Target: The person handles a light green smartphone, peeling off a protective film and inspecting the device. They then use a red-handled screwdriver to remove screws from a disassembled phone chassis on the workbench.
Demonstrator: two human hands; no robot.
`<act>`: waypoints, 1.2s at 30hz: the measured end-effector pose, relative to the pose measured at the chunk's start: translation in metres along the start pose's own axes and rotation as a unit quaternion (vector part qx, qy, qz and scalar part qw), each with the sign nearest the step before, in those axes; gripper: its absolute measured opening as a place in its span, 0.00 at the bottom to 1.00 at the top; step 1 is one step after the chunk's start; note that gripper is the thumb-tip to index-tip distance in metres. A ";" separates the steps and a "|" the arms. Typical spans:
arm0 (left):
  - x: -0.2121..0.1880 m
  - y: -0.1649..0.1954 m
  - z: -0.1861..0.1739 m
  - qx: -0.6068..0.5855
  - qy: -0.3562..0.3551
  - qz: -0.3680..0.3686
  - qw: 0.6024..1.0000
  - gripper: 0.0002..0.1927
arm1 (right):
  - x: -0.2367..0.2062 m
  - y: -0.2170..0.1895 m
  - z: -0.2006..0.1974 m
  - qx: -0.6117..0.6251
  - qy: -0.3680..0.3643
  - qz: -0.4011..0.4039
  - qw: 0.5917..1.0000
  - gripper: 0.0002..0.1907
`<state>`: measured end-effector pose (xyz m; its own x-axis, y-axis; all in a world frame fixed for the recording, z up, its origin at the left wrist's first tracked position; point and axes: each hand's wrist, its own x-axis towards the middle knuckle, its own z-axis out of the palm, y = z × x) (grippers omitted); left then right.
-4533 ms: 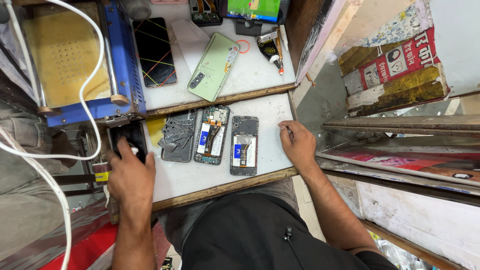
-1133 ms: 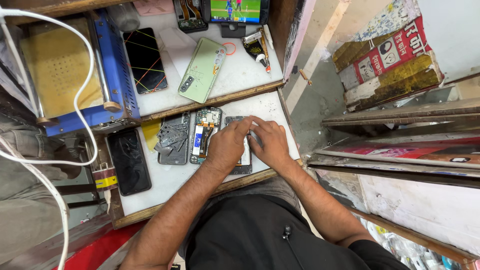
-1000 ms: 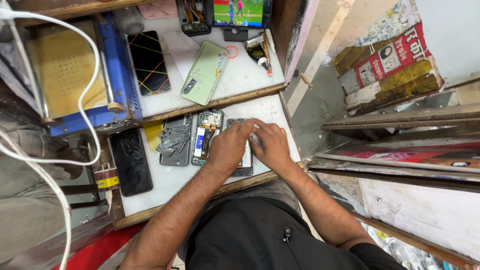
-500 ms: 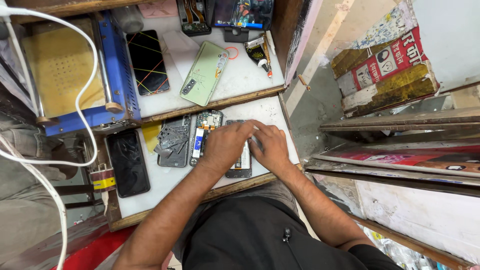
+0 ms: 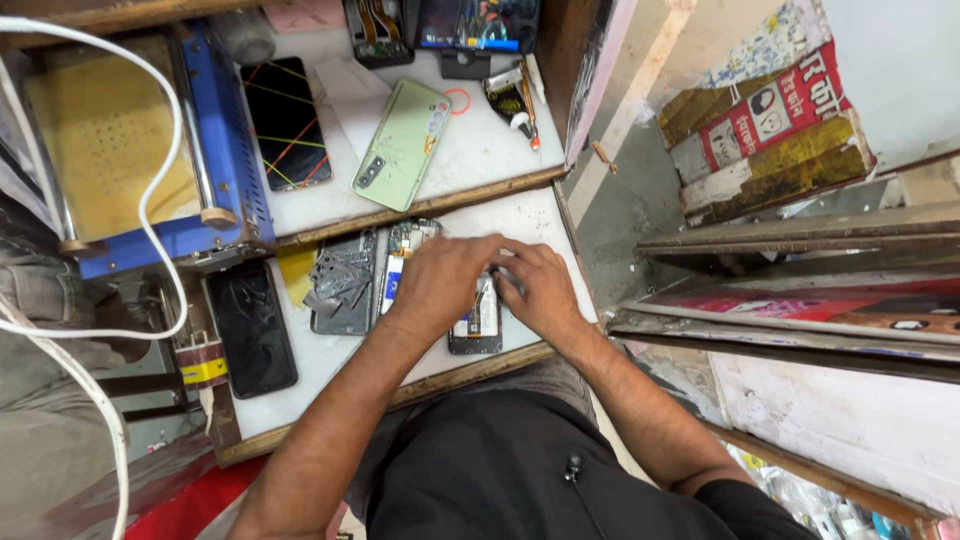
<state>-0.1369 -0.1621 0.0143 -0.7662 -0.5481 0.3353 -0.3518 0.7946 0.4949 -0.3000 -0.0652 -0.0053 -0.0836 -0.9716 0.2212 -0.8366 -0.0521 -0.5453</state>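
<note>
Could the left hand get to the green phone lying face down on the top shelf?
Probably yes. The left hand rests on the opened phones on the lower board, and the green phone lies just beyond on the upper shelf. Its back is bare, and only a low wooden edge runs between them.

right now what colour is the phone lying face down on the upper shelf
Pale green phone, best seen in the head view.
</note>
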 end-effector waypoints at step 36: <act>-0.040 -0.007 0.003 -0.047 0.226 -0.136 0.963 0.19 | 0.017 -0.011 0.009 -0.085 -0.081 0.002 0.993 0.08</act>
<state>-0.1051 -0.1446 -0.0047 -0.3318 -0.8079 0.4871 -0.4399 0.5893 0.6777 -0.2872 -0.0833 -0.0032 -0.0102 -0.9967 0.0800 -0.9170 -0.0226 -0.3982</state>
